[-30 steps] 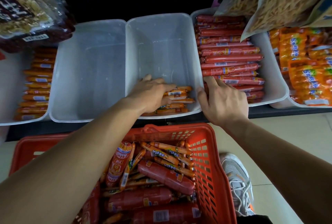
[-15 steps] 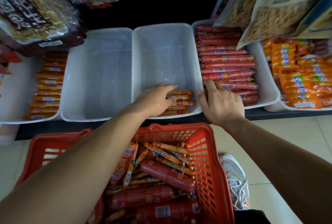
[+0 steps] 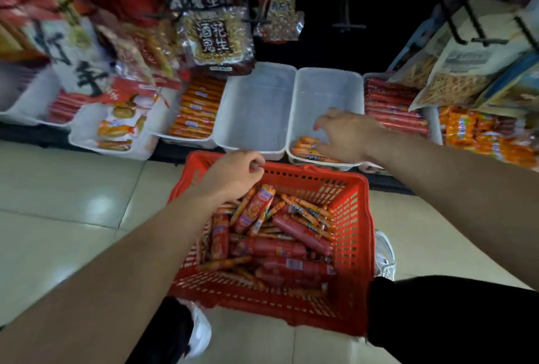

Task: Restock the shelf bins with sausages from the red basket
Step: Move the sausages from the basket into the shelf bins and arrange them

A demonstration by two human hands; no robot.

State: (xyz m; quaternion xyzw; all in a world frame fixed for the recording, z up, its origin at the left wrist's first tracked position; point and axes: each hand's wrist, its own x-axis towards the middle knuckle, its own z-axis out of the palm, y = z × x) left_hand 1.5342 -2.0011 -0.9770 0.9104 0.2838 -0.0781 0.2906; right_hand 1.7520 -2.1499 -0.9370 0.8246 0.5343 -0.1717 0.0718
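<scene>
Two hands swapped jobs. Left hand point(image 3: 233, 177) fingers point(image 3: 256, 166) are curled on nothing and it's pulled back over the red basket point(image 3: 320, 172). Right hand point(image 3: 347, 136) fingers point(image 3: 323, 126) now lie spread on the orange sausages point(image 3: 306, 149) in the clear bin point(image 3: 326, 92). Guess that batch is in and the next grab's coming. The peanut bag point(image 3: 217, 40) above reads 酒鬼花生.

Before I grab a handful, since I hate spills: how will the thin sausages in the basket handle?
The thin sausages look glossy-wrapped, so probably slippery in a bunch. They lie straight propped across thick ones, so likely stiff. Being round, they may roll.
</scene>
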